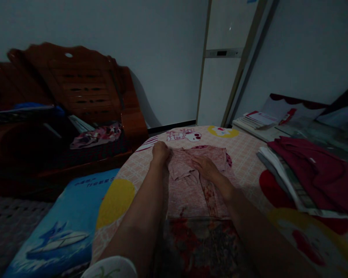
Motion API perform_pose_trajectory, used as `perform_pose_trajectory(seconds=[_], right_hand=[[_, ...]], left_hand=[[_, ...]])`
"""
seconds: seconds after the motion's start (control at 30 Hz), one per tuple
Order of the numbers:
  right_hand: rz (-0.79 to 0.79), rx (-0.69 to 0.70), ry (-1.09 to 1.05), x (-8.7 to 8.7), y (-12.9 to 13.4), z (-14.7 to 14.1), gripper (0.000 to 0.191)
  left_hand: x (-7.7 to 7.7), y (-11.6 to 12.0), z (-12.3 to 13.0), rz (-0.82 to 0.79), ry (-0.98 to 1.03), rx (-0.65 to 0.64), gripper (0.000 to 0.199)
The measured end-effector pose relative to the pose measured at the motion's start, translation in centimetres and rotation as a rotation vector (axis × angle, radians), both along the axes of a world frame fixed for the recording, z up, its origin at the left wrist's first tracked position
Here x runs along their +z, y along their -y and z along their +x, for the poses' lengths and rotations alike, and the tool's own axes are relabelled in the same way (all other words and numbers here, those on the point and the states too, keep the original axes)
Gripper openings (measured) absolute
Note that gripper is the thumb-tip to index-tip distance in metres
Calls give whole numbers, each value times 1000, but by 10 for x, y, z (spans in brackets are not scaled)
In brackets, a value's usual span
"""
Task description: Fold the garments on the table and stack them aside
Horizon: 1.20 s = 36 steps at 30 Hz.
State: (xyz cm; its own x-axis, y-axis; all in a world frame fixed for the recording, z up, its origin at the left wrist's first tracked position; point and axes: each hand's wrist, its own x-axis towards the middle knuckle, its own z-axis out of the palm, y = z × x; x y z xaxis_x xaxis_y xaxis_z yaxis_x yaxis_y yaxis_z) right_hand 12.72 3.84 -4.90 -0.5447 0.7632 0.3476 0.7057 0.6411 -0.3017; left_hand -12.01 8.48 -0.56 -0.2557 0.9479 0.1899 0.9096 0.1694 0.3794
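A pinkish, mottled garment (185, 197) lies partly folded on the round patterned tablecloth (243, 154), in front of me. At its upper left edge, my left hand (161, 151) is closed with its fingers curled down at the fabric. My right hand (206, 166) rests on the garment's upper middle, fingers stretched out and lying flat over the cloth. A patterned strip shows down the garment's lower right part. Below its near edge is dark red and black patterned fabric (197, 243).
Folded clothes (313, 170), with a dark red piece on top, are stacked at the right. Papers (258, 119) lie behind them. A wooden bench (84, 85) holding cloth items stands at the left, beside a blue printed box (66, 220). A tall white cabinet-like unit (220, 81) is behind.
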Motion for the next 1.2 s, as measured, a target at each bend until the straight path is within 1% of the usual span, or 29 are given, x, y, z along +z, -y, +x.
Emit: perform_pose_trajectory(seconds=[0.1,0.17,0.27,0.4,0.43,0.5,0.6,0.67,0.73,0.8,0.87,0.97,1.1,1.2], right_hand=[[-4,-5,23,3,2,-1,32],[-10,-19,46,5,3,-2,33],[-16,-31,54,7,4,-4,33],[-11,-29,36,8,5,-5,31],[-8,-29,31,8,5,-5,30],[-4,-32,25,7,5,-5,30],[2,-36,18,5,6,-5,32],[4,-33,9,4,6,-5,32],[3,-30,3,5,5,-5,32],[-4,-33,4,6,5,-5,32],[-18,-40,7,8,4,-4,31],[-26,-38,-4,9,3,-3,31],[-21,-56,-23,10,5,-4,32],[-51,-40,-45,17,7,-5,26]], left_hand=[[-4,-1,1,64,43,40,18],[-3,-2,3,123,93,3,17],[3,-4,10,161,155,-137,15],[8,-5,24,21,224,-390,18],[7,-5,27,-3,208,-431,20],[3,-5,31,2,149,-469,29],[-4,-6,33,50,103,-484,43],[-7,-7,31,68,93,-465,47],[-9,-8,30,76,100,-429,45],[-9,-9,28,64,131,-399,39],[-8,-9,26,31,157,-410,34],[-7,-12,24,9,146,-457,34],[-9,-13,24,31,114,-470,38],[-11,-11,26,54,93,-473,39]])
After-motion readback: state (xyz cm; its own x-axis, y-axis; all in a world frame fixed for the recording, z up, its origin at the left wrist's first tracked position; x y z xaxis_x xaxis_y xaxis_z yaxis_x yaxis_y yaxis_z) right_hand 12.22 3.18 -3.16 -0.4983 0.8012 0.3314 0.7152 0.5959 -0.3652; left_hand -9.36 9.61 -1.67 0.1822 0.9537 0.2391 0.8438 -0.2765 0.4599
